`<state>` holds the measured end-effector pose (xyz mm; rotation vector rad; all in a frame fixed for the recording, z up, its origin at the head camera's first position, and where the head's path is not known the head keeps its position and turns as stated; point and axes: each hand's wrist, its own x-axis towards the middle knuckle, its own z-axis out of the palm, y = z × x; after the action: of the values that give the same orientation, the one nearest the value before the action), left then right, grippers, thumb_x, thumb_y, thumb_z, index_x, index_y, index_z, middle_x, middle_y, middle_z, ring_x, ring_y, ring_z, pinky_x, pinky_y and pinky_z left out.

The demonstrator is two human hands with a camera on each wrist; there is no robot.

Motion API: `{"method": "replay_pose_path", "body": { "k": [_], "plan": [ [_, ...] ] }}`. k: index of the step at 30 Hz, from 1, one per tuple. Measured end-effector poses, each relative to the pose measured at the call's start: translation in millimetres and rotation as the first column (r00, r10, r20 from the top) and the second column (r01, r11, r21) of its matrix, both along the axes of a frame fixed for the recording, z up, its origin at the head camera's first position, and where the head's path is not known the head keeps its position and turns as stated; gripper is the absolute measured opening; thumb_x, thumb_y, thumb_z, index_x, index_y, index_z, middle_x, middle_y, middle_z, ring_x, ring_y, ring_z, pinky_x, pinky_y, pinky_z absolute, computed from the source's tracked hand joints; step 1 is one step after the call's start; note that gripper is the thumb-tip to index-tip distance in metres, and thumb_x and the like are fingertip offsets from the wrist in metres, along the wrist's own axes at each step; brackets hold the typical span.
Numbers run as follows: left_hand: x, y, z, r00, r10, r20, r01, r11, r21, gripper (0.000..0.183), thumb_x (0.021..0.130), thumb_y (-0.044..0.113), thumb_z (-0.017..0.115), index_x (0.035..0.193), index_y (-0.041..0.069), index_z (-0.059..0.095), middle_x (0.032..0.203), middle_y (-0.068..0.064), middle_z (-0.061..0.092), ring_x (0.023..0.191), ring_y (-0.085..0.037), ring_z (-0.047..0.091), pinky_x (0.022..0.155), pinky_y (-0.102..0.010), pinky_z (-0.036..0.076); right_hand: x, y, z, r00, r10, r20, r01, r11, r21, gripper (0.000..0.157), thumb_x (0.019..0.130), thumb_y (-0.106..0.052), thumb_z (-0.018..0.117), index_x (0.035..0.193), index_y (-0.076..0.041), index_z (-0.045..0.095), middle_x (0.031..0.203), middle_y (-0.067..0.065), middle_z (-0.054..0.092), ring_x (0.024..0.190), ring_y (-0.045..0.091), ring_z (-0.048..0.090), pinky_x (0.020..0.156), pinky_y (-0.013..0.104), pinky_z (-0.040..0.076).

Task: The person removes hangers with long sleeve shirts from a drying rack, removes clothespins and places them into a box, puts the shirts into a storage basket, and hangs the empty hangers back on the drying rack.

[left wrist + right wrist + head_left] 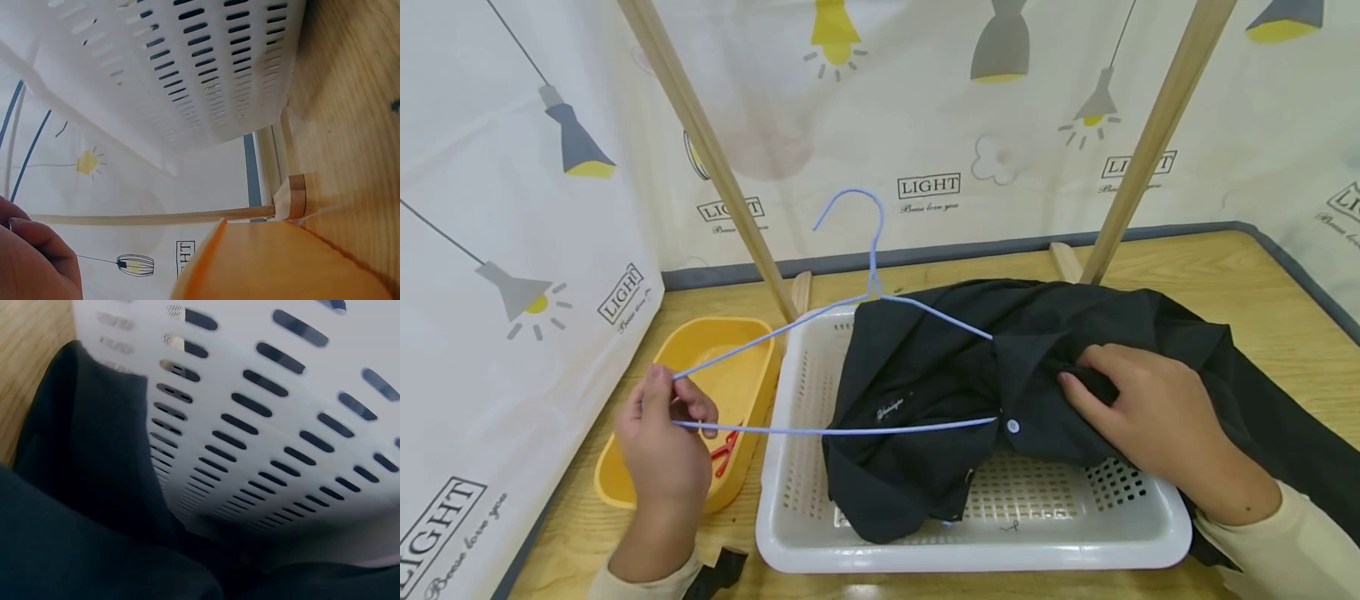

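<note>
My left hand (666, 433) grips the left end of a light blue wire hanger (850, 432), whose hook points up and back. The hanger's right end disappears inside a black shirt (917, 350) at its button front, beside a pale button (1013, 426). With fingers and thumb my right hand (1138, 408) pinches the shirt's fabric near that opening. The shirt lies over a white perforated basket (970, 557), and one part trails off to the right. In the right wrist view dark cloth (112, 469) hangs against the basket wall (262, 431), and the hand is hidden.
Left of the basket is a yellow tray (715, 346) with a red clip (726, 454) in it. Two wooden poles (715, 158) rise behind the basket. Patterned cloth walls (925, 125) enclose the back and sides of the wooden table (1217, 258).
</note>
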<state>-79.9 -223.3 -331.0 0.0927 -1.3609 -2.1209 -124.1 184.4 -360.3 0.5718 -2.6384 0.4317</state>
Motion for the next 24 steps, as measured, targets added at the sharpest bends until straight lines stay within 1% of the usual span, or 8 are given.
{"method": "replay_pose_path", "body": {
  "k": [2, 9, 11, 13, 15, 17, 20, 24],
  "plan": [
    [-1.0, -3.2, 1.2, 1.0, -0.004, -0.017, 0.006, 0.998, 0.067, 0.031, 0.094, 0.018, 0.05, 0.069, 0.0, 0.046, 0.059, -0.005, 0.047, 0.045, -0.014, 0.04, 0.037, -0.02, 0.035, -0.7, 0.5, -0.4, 1.0, 0.005, -0.015, -0.005, 1.0, -0.006, 0.014, 0.081, -0.029, 0.064, 0.073, -0.019, 0.057, 0.064, -0.005, 0.056, 0.054, 0.007, 0.045, 0.048, 0.027, 0.036],
    [-4.5, -14.4, 3.7, 0.998, 0.053, -0.015, -0.049, 0.983, 0.174, 0.036, 0.094, 0.02, 0.05, 0.064, 0.0, 0.043, 0.054, -0.006, 0.044, 0.04, -0.014, 0.036, 0.034, -0.021, 0.028, -0.2, 0.7, -1.8, 1.0, -0.003, -0.007, 0.003, 1.0, -0.018, 0.01, 0.081, -0.027, 0.064, 0.077, -0.018, 0.059, 0.069, -0.003, 0.061, 0.056, 0.009, 0.051, 0.049, 0.03, 0.04],
    [-5.4, -17.6, 3.7, 0.998, 0.055, -0.013, -0.051, 0.978, 0.201, 0.038, 0.094, 0.02, 0.049, 0.063, 0.0, 0.043, 0.051, -0.006, 0.042, 0.039, -0.015, 0.034, 0.034, -0.022, 0.027, 0.0, 0.2, -1.1, 1.0, -0.01, -0.005, 0.01, 1.0, -0.024, 0.014, 0.08, -0.027, 0.065, 0.088, -0.016, 0.062, 0.077, 0.001, 0.066, 0.061, 0.014, 0.058, 0.052, 0.035, 0.045],
    [-5.8, -20.0, 3.1, 0.999, 0.051, 0.004, -0.051, 0.976, 0.212, 0.039, 0.094, 0.02, 0.048, 0.061, 0.0, 0.043, 0.049, -0.006, 0.04, 0.037, -0.015, 0.032, 0.035, -0.023, 0.027, 0.4, -0.8, 0.0, 1.0, -0.008, -0.02, 0.008, 1.0, -0.019, 0.031, 0.078, -0.029, 0.065, 0.106, -0.015, 0.061, 0.085, 0.003, 0.066, 0.069, 0.019, 0.06, 0.054, 0.039, 0.047],
    [-5.8, -22.2, 1.9, 0.999, 0.043, 0.019, -0.046, 0.976, 0.212, 0.04, 0.095, 0.02, 0.047, 0.06, 0.001, 0.043, 0.047, -0.005, 0.038, 0.035, -0.016, 0.031, 0.035, -0.024, 0.026, 0.6, -1.5, 1.1, 0.998, 0.047, -0.047, -0.048, 0.999, -0.013, 0.05, 0.083, -0.04, 0.059, 0.127, -0.016, 0.052, 0.103, 0.008, 0.063, 0.087, 0.025, 0.06, 0.066, 0.044, 0.049],
    [-5.7, -24.1, 1.1, 0.999, 0.038, 0.028, -0.043, 0.977, 0.209, 0.041, 0.096, 0.02, 0.045, 0.06, 0.002, 0.043, 0.046, -0.004, 0.036, 0.033, -0.017, 0.029, 0.035, -0.025, 0.024, 0.9, -2.5, 2.0, 0.985, 0.15, -0.087, -0.15, 0.989, 0.01, 0.056, 0.089, -0.046, 0.047, 0.138, -0.019, 0.042, 0.119, 0.011, 0.056, 0.102, 0.029, 0.054, 0.079, 0.045, 0.046],
    [-6.1, -26.6, 0.5, 0.999, 0.039, 0.026, -0.043, 0.979, 0.198, 0.041, 0.097, 0.021, 0.043, 0.06, 0.002, 0.042, 0.046, -0.004, 0.033, 0.032, -0.017, 0.028, 0.036, -0.027, 0.02, 0.1, -3.7, 2.7, 0.941, 0.315, -0.121, -0.313, 0.949, 0.039, 0.052, 0.096, -0.043, 0.024, 0.139, -0.021, 0.041, 0.14, 0.013, 0.04, 0.121, 0.033, 0.042, 0.097, 0.046, 0.034],
    [-7.7, -29.3, -0.3, 0.999, 0.045, 0.019, -0.048, 0.977, 0.207, 0.042, 0.097, 0.021, 0.043, 0.059, 0.002, 0.042, 0.047, -0.003, 0.033, 0.032, -0.016, 0.027, 0.038, -0.028, 0.017, -1.4, -3.3, 2.5, 0.912, 0.395, -0.114, -0.393, 0.919, 0.038, 0.047, 0.097, -0.039, 0.025, 0.128, -0.023, 0.055, 0.147, 0.009, 0.032, 0.127, 0.03, 0.037, 0.101, 0.042, 0.03]
  ]
}}
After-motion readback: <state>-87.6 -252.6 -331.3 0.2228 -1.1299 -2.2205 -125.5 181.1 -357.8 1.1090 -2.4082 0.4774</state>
